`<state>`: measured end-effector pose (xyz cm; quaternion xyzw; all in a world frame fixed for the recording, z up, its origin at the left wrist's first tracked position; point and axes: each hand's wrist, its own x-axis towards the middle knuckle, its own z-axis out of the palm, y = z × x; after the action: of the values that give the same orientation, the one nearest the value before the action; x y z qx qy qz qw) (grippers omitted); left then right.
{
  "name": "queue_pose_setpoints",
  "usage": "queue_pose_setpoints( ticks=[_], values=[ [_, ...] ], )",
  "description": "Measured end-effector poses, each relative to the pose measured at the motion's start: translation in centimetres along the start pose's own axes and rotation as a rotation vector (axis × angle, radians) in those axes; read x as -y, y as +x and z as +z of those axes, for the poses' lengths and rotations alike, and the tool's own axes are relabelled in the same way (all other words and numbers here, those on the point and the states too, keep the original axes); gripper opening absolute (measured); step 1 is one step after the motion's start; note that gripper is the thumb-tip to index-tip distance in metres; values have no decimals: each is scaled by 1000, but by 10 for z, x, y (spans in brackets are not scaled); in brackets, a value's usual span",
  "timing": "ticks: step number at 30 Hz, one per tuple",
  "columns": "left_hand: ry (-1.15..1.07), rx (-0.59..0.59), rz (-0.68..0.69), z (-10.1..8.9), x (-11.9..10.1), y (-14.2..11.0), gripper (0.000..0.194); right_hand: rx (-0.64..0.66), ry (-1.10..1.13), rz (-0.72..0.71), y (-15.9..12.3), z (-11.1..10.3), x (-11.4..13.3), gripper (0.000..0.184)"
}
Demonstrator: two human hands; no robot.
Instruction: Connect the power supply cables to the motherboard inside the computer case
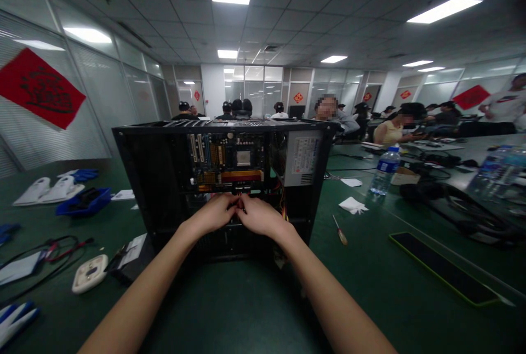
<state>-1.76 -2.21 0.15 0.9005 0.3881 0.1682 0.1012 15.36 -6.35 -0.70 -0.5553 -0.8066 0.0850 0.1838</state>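
We are curling our left grip and right grip together, and cannot tell whether they are holding anything; the computer case is standing just beyond, its motherboard just above.

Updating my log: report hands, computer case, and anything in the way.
Left hand and right hand together at computer case, grip unclear. Case standing on table, side open, circuit board exposed. Possible snag: colored wires by right hand.
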Motion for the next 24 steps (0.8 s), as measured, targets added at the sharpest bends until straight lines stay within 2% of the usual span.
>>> queue_pose_setpoints(
  ticks=[7, 14, 24],
  values=[
    [-1, -25, -4, -1, -1, -1, 30, -30, -8, 9, -2, -1, -1, 35],
    [-48, -8, -12, -3, -3, -1, 33, -47, -25, 5, -2, 0, 0, 34],
    [-5, 13, -56, -3, -4, 1, 33, -44, -72, 9, -5, -4, 2, 34]
  ],
)
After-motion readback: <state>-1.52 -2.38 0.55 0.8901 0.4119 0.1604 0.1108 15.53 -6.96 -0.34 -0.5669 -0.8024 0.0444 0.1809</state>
